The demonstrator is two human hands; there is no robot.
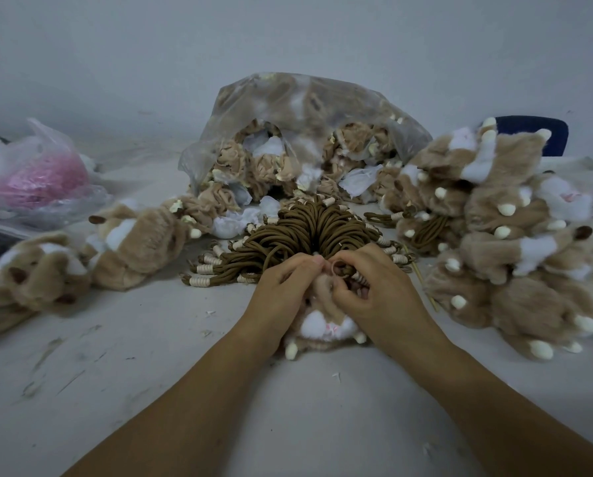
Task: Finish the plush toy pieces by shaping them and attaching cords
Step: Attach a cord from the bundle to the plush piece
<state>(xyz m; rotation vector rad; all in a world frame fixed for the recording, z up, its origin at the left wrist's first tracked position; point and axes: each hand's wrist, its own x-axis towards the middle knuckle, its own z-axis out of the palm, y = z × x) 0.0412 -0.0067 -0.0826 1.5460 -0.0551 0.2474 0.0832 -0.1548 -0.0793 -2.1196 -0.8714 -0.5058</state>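
Fingers [317, 260] of left hand [284, 287] grip plush toy [322, 327]; right hand [374, 287] pinches cord [339, 269]; contact hidden.

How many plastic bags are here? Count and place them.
2: a clear bag of plush pieces at centre back, a bag of pink material at far left. Others may be hidden.

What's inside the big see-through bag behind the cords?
The clear bag holds bunched tan plush pieces with white scraps. Its upper part is cloudy, so what's deeper is hidden.

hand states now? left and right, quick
left hand: closed, grip on the plush toy.
right hand: closed, pinching the brown cord at the toy's top.
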